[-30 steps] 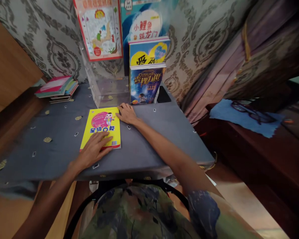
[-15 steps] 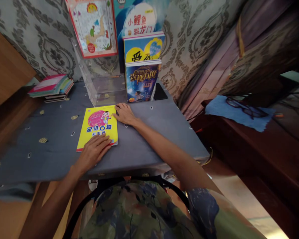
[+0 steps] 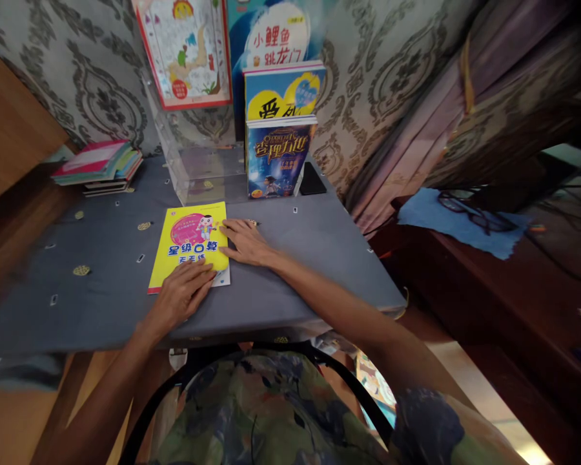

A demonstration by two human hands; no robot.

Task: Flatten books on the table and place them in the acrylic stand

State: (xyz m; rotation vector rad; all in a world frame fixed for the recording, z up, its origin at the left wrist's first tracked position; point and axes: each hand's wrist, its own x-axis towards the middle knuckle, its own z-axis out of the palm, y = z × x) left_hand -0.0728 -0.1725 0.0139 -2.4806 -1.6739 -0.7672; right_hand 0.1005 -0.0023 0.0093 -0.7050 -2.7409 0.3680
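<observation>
A yellow workbook (image 3: 188, 234) with a pink circle and a cartoon figure on its cover lies on the table. Its lower right cover corner is bent up, and a white page shows beneath. My left hand (image 3: 183, 287) rests on the workbook's lower edge, fingers stretched out over the cover, with the thumb side near the bent corner. My right hand (image 3: 248, 243) lies at the workbook's right edge, fingers extended and fingertips touching the cover's side. Whether either thumb pinches the cover cannot be made out.
A clear acrylic stand (image 3: 193, 184) and upright books (image 3: 277, 158) stand at the back, beside a black phone (image 3: 312, 179). Stacked books (image 3: 99, 166) lie at the left. Glasses (image 3: 479, 213) rest on a blue cloth (image 3: 426, 216) at the right. The grey tablecloth (image 3: 314, 258) covers the table.
My right hand has slid from the workbook's upper right corner down along its right edge. The cover's lower right corner has lifted further, exposing more of the page below. My left hand stays nearly in place.
</observation>
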